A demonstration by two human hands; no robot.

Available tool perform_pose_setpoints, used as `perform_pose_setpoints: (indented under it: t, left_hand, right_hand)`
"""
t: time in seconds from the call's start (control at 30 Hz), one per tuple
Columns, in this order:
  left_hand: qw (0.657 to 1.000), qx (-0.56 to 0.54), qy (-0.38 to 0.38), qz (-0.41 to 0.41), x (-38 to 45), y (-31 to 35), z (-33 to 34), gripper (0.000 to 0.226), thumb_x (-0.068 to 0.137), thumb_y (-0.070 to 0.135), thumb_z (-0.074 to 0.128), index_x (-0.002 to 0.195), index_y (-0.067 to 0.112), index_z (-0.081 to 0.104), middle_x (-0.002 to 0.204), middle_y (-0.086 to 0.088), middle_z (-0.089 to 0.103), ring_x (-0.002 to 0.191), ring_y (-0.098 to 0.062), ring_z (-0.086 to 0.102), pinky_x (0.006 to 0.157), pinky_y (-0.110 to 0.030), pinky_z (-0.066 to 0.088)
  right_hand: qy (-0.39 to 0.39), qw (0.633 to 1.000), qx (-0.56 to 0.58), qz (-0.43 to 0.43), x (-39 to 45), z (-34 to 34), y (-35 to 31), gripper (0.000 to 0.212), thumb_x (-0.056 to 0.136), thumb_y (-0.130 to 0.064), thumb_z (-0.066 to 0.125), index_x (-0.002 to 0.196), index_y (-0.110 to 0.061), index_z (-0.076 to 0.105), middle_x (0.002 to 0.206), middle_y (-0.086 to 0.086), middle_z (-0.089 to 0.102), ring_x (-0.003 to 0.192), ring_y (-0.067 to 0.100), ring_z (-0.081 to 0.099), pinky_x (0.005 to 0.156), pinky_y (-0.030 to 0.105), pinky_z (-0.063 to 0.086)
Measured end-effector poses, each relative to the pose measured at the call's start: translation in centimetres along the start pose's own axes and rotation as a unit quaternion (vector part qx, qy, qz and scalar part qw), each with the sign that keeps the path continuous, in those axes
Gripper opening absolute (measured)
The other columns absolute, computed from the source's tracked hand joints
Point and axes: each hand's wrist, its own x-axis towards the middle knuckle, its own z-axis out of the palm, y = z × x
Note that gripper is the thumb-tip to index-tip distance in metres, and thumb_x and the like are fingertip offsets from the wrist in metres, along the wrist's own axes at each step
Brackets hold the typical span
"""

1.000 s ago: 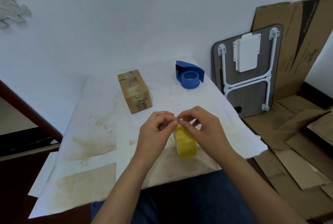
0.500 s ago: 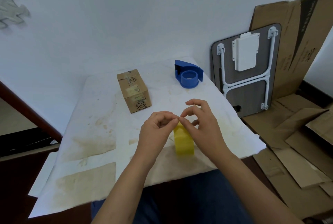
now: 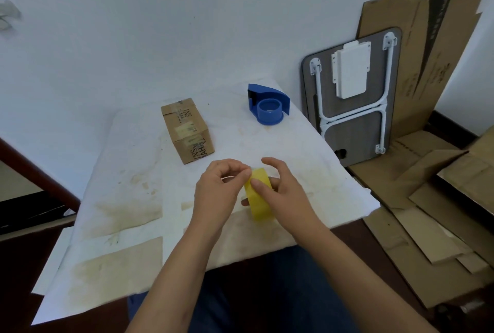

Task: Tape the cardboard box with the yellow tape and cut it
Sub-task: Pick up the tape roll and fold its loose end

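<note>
A yellow tape roll (image 3: 258, 196) stands on edge near the front of the white table (image 3: 128, 177). My right hand (image 3: 280, 185) holds the roll, thumb pressed on its outer face and fingers behind it. My left hand (image 3: 220, 188) pinches at the roll's upper left edge with thumb and forefinger; whether it has the loose tape end I cannot tell. The small brown cardboard box (image 3: 187, 130), closed, with printed letters and old tape patches, lies behind the hands, apart from them. A blue tape dispenser (image 3: 267, 104) sits at the table's far right.
The table is stained and backs onto a white wall. A folded grey table with white legs (image 3: 352, 97) leans on the wall at right. Flattened cardboard sheets (image 3: 433, 199) cover the floor and wall there. My blue-trousered legs are under the front edge.
My right hand has shifted from pinching at the top of the roll to gripping it, thumb on its face. My left hand stays pinching at the roll's top edge. The camera moved slightly.
</note>
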Motion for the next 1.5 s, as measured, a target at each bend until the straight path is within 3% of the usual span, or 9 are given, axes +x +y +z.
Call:
perform_pose_setpoints:
  t: [0.37,0.5,0.63,0.8,0.93,1.03,1.1,1.2,1.5]
  left_hand:
    - [0.982,-0.156,-0.020,-0.105,-0.4,-0.2,0.2,0.004,0.081,0.017,0.077,0.083,0.020,0.078,0.120,0.005,0.067,0.111,-0.007,0.061,0.085,-0.020,0.041]
    - [0.975,-0.187,-0.050,-0.111,-0.6,0.1,0.1,0.017,0.080,0.019,0.077,0.097,0.020,0.075,0.114,-0.002,0.071,0.106,-0.021,0.067,0.104,-0.042,0.046]
    - [0.960,-0.234,-0.065,-0.138,-0.1,0.3,-0.4,0.048,0.079,0.011,0.077,0.123,0.025,0.063,0.115,-0.017,0.069,0.096,-0.024,0.071,0.097,-0.038,0.052]
    - [0.949,-0.281,-0.050,-0.131,-0.2,0.5,-0.2,0.031,0.087,0.007,0.069,0.118,0.012,0.067,0.097,-0.013,0.075,0.082,-0.019,0.074,0.072,-0.025,0.058]
    - [0.942,-0.295,-0.036,-0.156,0.0,0.0,-0.2,0.025,0.091,0.009,0.065,0.116,0.010,0.068,0.090,-0.008,0.076,0.077,-0.017,0.074,0.065,-0.023,0.058]
    - [0.935,-0.295,-0.039,-0.193,0.8,-0.5,-0.9,0.024,0.096,0.008,0.058,0.119,0.008,0.064,0.092,-0.006,0.078,0.080,-0.019,0.074,0.071,-0.024,0.060]
    - [0.926,-0.306,-0.004,-0.222,1.9,-1.0,-2.1,0.026,0.099,0.005,0.053,0.124,0.006,0.061,0.108,-0.012,0.075,0.093,-0.026,0.073,0.081,-0.030,0.059]
    - [0.915,-0.324,0.053,-0.232,3.1,-1.7,-4.6,0.028,0.098,0.002,0.054,0.125,0.004,0.060,0.124,-0.016,0.065,0.103,-0.033,0.069,0.091,-0.038,0.054]
    - [0.912,-0.341,0.078,-0.215,3.4,-2.2,-7.8,0.028,0.097,0.000,0.054,0.124,0.003,0.061,0.123,-0.009,0.061,0.106,-0.033,0.067,0.089,-0.035,0.055]
  right_hand:
    - [0.033,0.994,-0.084,-0.059,-0.2,-0.2,0.5,0.038,0.094,-0.027,0.057,0.123,-0.038,0.035,0.104,-0.004,0.073,0.083,0.008,0.072,0.075,0.027,0.056]
    - [0.033,0.992,-0.098,-0.074,0.0,-0.5,0.5,0.045,0.094,-0.024,0.057,0.129,-0.041,0.035,0.104,-0.004,0.074,0.093,0.010,0.068,0.080,0.028,0.054]
    - [0.026,0.991,-0.100,-0.083,-0.1,-0.7,0.3,0.050,0.093,-0.023,0.058,0.135,-0.039,0.036,0.109,-0.003,0.072,0.097,0.009,0.065,0.077,0.020,0.050]
    - [0.011,0.989,-0.114,-0.098,0.3,-1.2,-0.3,0.050,0.094,-0.021,0.058,0.138,-0.031,0.038,0.107,-0.002,0.073,0.098,0.013,0.065,0.081,0.025,0.052]
    - [-0.035,0.981,-0.164,-0.096,0.7,-1.5,-0.8,0.053,0.095,-0.023,0.058,0.140,-0.033,0.034,0.102,-0.009,0.070,0.092,0.009,0.063,0.077,0.023,0.050]
    - [-0.043,0.942,-0.292,-0.162,1.7,-1.8,-1.0,0.054,0.093,-0.022,0.057,0.141,-0.028,0.033,0.099,-0.015,0.066,0.092,0.015,0.058,0.080,0.031,0.047]
    - [0.000,0.903,-0.385,-0.192,2.8,-2.2,-0.9,0.048,0.093,-0.021,0.057,0.137,-0.021,0.038,0.116,-0.005,0.068,0.105,0.022,0.056,0.089,0.032,0.042]
    - [0.047,0.860,-0.483,-0.161,4.6,-2.5,-0.7,0.034,0.094,-0.024,0.053,0.127,-0.019,0.046,0.113,0.008,0.067,0.100,0.029,0.055,0.086,0.030,0.037]
    - [-0.055,0.787,-0.589,-0.177,7.4,1.6,0.3,0.046,0.091,-0.014,0.044,0.137,-0.020,0.046,0.123,0.008,0.065,0.115,0.030,0.056,0.104,0.030,0.029]
